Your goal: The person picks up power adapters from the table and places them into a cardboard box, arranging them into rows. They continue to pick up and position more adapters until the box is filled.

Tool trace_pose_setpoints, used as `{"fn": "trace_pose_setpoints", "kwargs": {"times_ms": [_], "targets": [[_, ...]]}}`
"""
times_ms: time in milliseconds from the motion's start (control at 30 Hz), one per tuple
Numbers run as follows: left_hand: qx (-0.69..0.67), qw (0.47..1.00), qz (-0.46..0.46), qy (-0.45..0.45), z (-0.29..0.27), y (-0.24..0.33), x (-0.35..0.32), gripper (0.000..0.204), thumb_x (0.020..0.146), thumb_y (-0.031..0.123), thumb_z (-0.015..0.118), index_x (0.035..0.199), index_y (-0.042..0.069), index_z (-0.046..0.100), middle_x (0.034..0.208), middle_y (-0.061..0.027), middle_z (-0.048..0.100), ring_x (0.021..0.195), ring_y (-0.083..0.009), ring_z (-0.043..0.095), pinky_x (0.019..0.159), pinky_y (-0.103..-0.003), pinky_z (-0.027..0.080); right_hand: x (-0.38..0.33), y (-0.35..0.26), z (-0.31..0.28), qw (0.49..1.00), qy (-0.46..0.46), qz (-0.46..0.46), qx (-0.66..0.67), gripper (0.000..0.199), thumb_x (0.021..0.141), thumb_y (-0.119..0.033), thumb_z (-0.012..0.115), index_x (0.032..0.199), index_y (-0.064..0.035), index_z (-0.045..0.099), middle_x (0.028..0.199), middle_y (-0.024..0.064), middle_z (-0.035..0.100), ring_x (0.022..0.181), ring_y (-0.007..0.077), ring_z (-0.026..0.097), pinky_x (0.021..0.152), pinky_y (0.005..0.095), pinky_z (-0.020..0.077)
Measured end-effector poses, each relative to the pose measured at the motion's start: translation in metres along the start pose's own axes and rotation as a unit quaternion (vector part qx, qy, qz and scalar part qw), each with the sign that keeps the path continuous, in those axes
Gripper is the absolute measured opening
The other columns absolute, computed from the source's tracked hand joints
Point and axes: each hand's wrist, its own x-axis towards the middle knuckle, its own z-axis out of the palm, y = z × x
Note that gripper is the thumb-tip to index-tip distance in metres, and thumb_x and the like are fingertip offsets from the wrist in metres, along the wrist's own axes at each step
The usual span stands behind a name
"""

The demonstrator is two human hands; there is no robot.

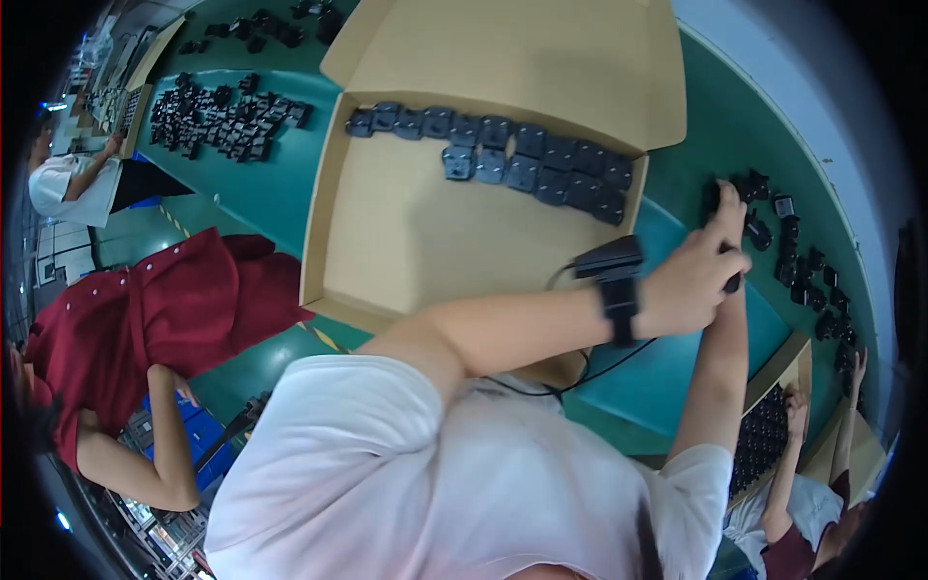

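Cardboard box point(430, 227), open, on a green table point(261, 198), its lid point(522, 48) folded back from the far edge. Black parts point(496, 130) stand inside in two rows: the far row runs from just beside the left wall almost to the right wall; the near row is shorter and fills only the right portion. Plain cardboard floor shows along the near side and the near left, leaving open room from the rows to the near rim, which the left forearm partly covers.

Both hands lie beyond the box's right edge, overlapping. Left hand point(677, 283), wearing a black wrist strap point(619, 302) with a trailing cable point(623, 360), has bent, blurred fingers; whether it grips anything cannot be told. Right hand point(725, 217), partly hidden by the left, reaches toward the far side, dark shapes at its fingertips; its grip likewise cannot be told.

Just right of the hands, loose parts point(788, 232) trail along the table's outer edge toward a co-worker's hand point(796, 414) above a second box of parts point(759, 440). Beyond the first box's left wall, separated by a strip of green, lies a broad heap point(232, 121) of similar parts.
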Motion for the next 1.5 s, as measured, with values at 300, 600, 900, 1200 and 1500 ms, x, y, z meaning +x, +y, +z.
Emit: {"fn": "trace_pose_setpoints", "kwargs": {"times_ms": [300,600,900,1200,1500], "targets": [[0.242,0.917,-0.221,0.226,-0.284,-0.032,-0.204,0.057,0.067,-0.006,0.07,0.121,0.005,0.052,0.116,-0.0183,0.054,0.109,-0.0354,0.054,0.095,-0.039,0.044,-0.022,-0.152,-0.116,0.953,0.031,0.206,0.219,0.048,0.071,-0.011,0.074,0.115,-0.0021,0.056,0.093,0.0099,0.065,0.08,0.0201,0.065,0.07,0.0316,0.0517],[0.328,0.906,-0.197,0.184,-0.349,-0.1,-0.196,0.063,0.064,-0.008,0.071,0.122,0.005,0.052,0.118,-0.0185,0.054,0.111,-0.0368,0.052,0.096,-0.039,0.043,0.001,-0.468,-0.034,0.974,-0.048,0.022,0.221,0.047,0.069,-0.03,0.078,0.102,-0.0029,0.058,0.096,0.0181,0.061,0.087,0.0333,0.063,0.076,0.0401,0.0522],[0.326,0.914,-0.173,0.168,-0.344,-0.123,-0.187,0.061,0.061,-0.011,0.071,0.117,0.005,0.055,0.114,-0.0164,0.052,0.11,-0.0378,0.051,0.094,-0.039,0.044,0.021,-0.495,-0.012,0.98,-0.16,0.07,0.099,0.035,0.071,-0.029,0.075,0.092,-0.0042,0.062,0.092,0.0136,0.06,0.094,0.0274,0.058,0.073,0.0377,0.0503],[0.244,0.93,-0.183,0.206,-0.35,-0.144,-0.185,0.046,0.06,-0.013,0.072,0.102,0.003,0.059,0.108,-0.0133,0.055,0.099,-0.0325,0.058,0.081,-0.033,0.051,0.025,-0.475,0.019,0.991,-0.011,-0.099,0.095,0.038,0.067,-0.018,0.076,0.102,-0.0073,0.065,0.101,0.0054,0.06,0.1,0.0261,0.052,0.085,0.0401,0.0389],[0.354,0.911,-0.023,0.213,-0.35,-0.139,-0.18,0.042,0.058,0.003,0.082,0.094,0.001,0.059,0.102,-0.0141,0.057,0.089,-0.0336,0.059,0.073,-0.038,0.051,0.039,-0.47,0.022,0.987,0.03,-0.107,0.114,0.029,0.067,-0.019,0.074,0.093,-0.0081,0.065,0.094,0.0047,0.057,0.096,0.0253,0.051,0.079,0.0389,0.0376]]}}
